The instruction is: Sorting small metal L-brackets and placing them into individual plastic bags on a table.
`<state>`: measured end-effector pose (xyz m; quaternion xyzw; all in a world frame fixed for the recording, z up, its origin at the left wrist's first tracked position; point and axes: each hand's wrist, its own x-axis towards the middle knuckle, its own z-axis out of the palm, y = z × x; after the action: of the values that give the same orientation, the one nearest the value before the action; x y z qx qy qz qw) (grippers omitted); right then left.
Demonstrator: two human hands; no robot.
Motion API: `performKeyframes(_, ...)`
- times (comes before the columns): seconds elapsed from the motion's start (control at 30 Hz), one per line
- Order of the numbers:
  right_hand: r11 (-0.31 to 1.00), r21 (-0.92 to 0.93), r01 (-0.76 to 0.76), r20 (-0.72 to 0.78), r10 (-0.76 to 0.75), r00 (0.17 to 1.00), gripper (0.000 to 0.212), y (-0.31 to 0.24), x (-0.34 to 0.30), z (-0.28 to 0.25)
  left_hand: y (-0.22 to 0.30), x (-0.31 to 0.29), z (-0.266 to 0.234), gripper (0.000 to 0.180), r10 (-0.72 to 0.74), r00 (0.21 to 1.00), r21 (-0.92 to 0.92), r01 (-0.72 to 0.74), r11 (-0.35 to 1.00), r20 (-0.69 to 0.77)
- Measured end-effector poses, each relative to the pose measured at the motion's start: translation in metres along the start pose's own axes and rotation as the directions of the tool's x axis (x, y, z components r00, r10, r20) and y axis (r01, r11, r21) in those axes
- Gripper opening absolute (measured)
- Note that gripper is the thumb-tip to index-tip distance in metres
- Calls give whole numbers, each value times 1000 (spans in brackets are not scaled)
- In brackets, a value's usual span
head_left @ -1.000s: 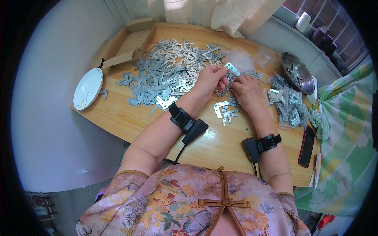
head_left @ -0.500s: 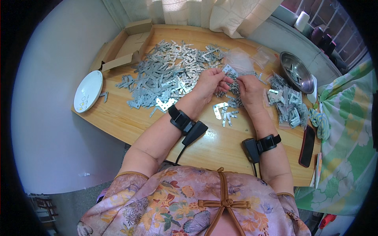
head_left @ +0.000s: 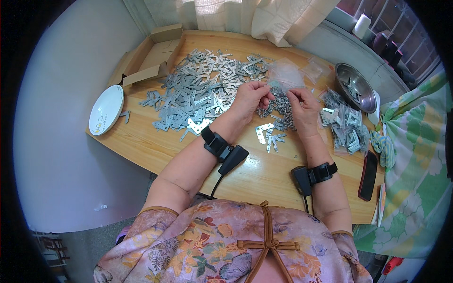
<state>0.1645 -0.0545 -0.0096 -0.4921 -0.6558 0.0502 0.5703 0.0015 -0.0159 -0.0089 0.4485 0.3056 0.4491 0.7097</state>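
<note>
My left hand (head_left: 250, 101) pinches a flat metal corner bracket (head_left: 274, 84) between thumb and fingertips, above a heap of small screws (head_left: 280, 104). Close to its right, my right hand (head_left: 305, 111) has thumb and fingers pressed together over the heap; what they hold, if anything, is too small to make out. A large pile of metal brackets (head_left: 198, 101) spreads to the left of my hands. On the near side of the screws lie an L-shaped bracket (head_left: 261, 134) and several brackets with screws set in them (head_left: 274, 141).
Bagged brackets (head_left: 350, 129) and a steel bowl (head_left: 340, 70) holding a few brackets stand on the right, with a phone (head_left: 367, 175) nearer. Clear plastic bags (head_left: 285, 70) lie behind the screws. A white plate (head_left: 106, 111) and an open cardboard box (head_left: 147, 74) are on the left.
The bracket in my left hand has tilted and shows less of its face. My right hand has shifted slightly right, its fingers turned more toward the left hand.
</note>
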Motion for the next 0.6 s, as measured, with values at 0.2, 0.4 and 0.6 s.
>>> performKeyframes(0.2,995,85,-54,7,54,999,7,-5,1,-1,2,-1,2,10,1,1000,15,0,1000,-13)
performKeyframes(0.4,991,132,-33,77,23,997,10,-12,2,-1,2,-1,2,10,-4,1000,28,4,1000,-20)
performKeyframes(0.6,987,71,145,82,-151,985,11,-11,3,1,4,-3,3,13,10,1000,121,-11,993,6)
